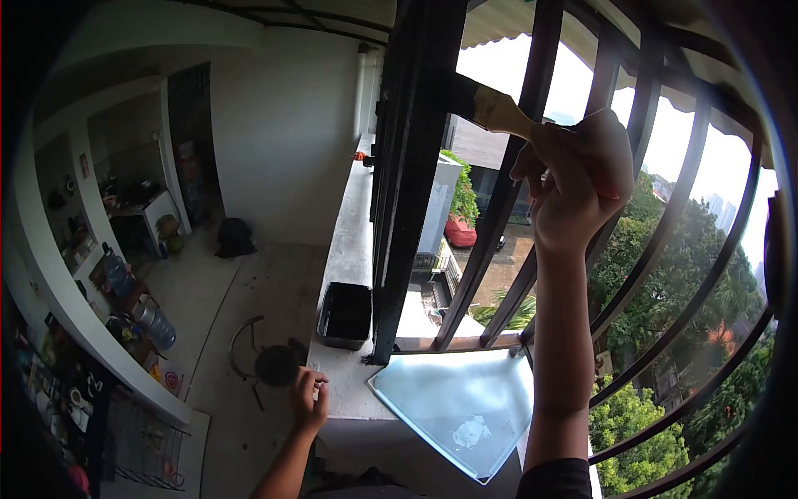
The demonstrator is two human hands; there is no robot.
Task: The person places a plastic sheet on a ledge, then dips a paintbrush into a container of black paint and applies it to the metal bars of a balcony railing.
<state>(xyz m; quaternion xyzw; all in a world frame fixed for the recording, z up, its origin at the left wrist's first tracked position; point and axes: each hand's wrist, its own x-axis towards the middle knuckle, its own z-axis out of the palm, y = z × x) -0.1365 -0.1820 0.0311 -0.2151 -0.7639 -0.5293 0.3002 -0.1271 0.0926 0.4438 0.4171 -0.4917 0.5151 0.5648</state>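
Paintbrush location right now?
Head view, upper part, right of centre: the paintbrush is in the raised right hand, its bristle end pointing left toward the thick dark post.

Upper right: right hand [584,179] with paintbrush [503,115] beside dark post [406,191]; post blocks way leftward. Window bars [490,224] cross right half; openings between them slim, raised forearm in front. Lower centre: room above glassy panel [449,387], panel itself covering sill corner. Centre: black container [345,340] fills most of ledge [345,241] width; hand could pass over farther strip. Left hand [311,402] at ledge edge; leftward, open air over floor [220,399], stool [277,366] standing low.
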